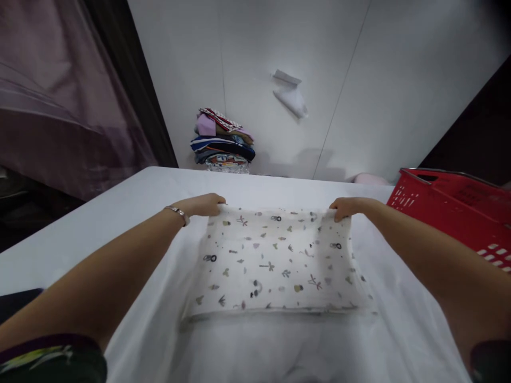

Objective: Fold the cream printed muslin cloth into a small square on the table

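A white cloth (pixel 275 260) printed with small plants and shapes is stretched out over the table in the head view, folded into a rectangle. My left hand (pixel 207 204) grips its far left corner, fingers closed on the fabric. At the far right corner, my right hand (pixel 346 206) pinches the cloth in the same way. The far edge runs nearly straight between both hands. The near edge hangs toward me and looks slightly blurred. A bracelet (pixel 178 214) circles my left wrist.
A red plastic basket (pixel 451 207) stands at the right. Beyond the far edge of the white table (pixel 120 213) is a stack of folded clothes (pixel 223 141). Crumpled paper (pixel 290 96) is on the white wall behind. A pinkish curtain (pixel 59 96) hangs at the left.
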Motion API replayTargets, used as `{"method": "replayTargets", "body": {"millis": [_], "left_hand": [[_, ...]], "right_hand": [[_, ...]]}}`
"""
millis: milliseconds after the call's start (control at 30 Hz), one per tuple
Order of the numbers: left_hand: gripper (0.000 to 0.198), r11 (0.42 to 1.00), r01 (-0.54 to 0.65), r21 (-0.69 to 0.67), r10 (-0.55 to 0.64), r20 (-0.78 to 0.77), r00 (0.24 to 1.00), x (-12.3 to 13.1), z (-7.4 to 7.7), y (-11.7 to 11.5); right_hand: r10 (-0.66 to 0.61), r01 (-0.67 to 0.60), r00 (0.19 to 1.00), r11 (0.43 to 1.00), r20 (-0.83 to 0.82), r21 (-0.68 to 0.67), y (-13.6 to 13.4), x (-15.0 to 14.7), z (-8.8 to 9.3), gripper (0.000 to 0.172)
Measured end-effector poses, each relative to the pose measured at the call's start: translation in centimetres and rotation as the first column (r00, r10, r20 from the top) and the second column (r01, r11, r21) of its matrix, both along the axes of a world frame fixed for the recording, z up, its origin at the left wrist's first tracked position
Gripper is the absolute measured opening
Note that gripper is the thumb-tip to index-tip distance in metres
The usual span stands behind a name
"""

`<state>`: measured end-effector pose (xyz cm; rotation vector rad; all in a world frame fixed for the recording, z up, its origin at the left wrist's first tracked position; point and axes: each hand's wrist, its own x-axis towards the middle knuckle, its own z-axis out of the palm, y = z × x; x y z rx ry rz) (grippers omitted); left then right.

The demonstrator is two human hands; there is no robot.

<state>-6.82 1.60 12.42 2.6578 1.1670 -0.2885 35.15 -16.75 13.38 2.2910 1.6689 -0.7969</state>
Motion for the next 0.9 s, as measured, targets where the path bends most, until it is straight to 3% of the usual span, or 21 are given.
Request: {"method": "replayTargets", "body": {"millis": [100,233,333,433,500,533,633,767,833,900], "left_hand": [[0.055,0.993,0.015,0.113,-0.016,0.006,1.000,-0.7,4.4,-0.8],[0.044,0.967,-0.157,0.199,0.128,0.148,0.981,-1.5,11.2,-2.8],[0.039,0.908,-0.254,0.333,0.153,0.299,0.942,-2.4,15.3,-5.0],[0.039,0.812,-0.292,0.505,0.079,0.401,0.913,-3.7,16.7,-7.1],[0.040,0.761,-0.269,0.590,-0.003,0.418,0.908,-4.7,15.3,-8.5],[0.042,0.747,-0.227,0.625,-0.063,0.407,0.911,-5.2,13.8,-9.3],[0.043,0.775,-0.162,0.611,-0.115,0.389,0.914,-6.6,6.6,-12.1],[0.046,0.907,0.015,0.421,-0.175,0.345,0.922,-8.2,-4.9,-16.6],[0.045,0.929,0.117,0.352,-0.236,0.318,0.918,-8.9,-8.7,-18.3],[0.047,0.937,0.119,0.329,-0.229,0.319,0.920,-9.5,-10.4,-19.3]], "right_hand": [[0.008,-0.010,1.000,0.995,0.022,0.095,-0.8,0.0,3.9,0.035],[-0.018,-0.016,0.996,0.934,0.091,0.356,-2.0,0.4,9.4,0.029],[-0.079,-0.064,0.973,0.814,0.218,0.577,-4.0,-0.1,12.8,0.029],[-0.135,-0.211,0.912,0.656,0.387,0.725,-6.9,-1.4,13.8,0.026],[-0.140,-0.330,0.860,0.580,0.491,0.745,-9.2,-2.4,12.3,0.024],[-0.107,-0.390,0.842,0.556,0.529,0.734,-10.4,-2.9,10.9,0.025],[-0.012,-0.470,0.832,0.514,0.554,0.718,-14.1,-4.1,3.8,0.030],[0.181,-0.497,0.854,0.562,0.488,0.662,-19.1,-5.6,-7.8,0.036],[0.254,-0.497,0.863,0.574,0.436,0.651,-21.1,-6.2,-11.7,0.036],[0.233,-0.465,0.882,0.573,0.410,0.675,-22.5,-6.6,-13.7,0.038]]}}
